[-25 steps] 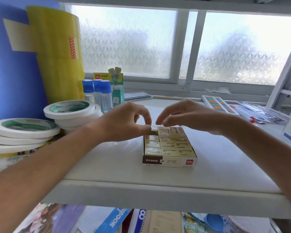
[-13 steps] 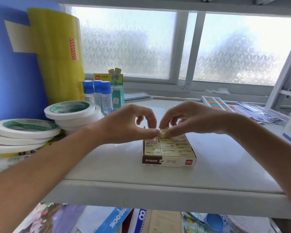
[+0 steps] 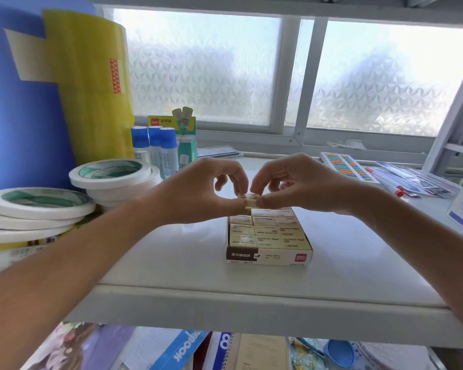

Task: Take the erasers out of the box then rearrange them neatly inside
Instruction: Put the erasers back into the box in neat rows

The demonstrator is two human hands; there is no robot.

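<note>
Both hands are meeting above the far end of the low open cardboard box with the brown and white printed front point(image 3: 269, 257), which is sitting on the white shelf point(image 3: 171, 257); the left hand point(image 3: 198, 194) and the right hand point(image 3: 300, 182) are each pinching, between thumb and forefinger, one end of a small cream wrapped eraser point(image 3: 249, 202), which is hanging just over the box's far row; whether a second eraser is caught in the same pinch I cannot tell, since the fingertips are hiding much of it. The step in hand is, by my judgement, the taking out; doing it well is calling for a straight upward lift so the neighbouring pieces are not dragged askew, then setting the eraser down on a bare part of the shelf, near or right of the box, well clear of the stacked white rolls of tape point(image 3: 110, 173) at the left. The box is holding the remaining cream erasers point(image 3: 265, 231) lying flat in three columns, touching one another and filling the near rows; the far rows are partly hidden behind the hands, so how much has been removed there is not showing; most of the emptying is, I judge, not yet done.
</note>
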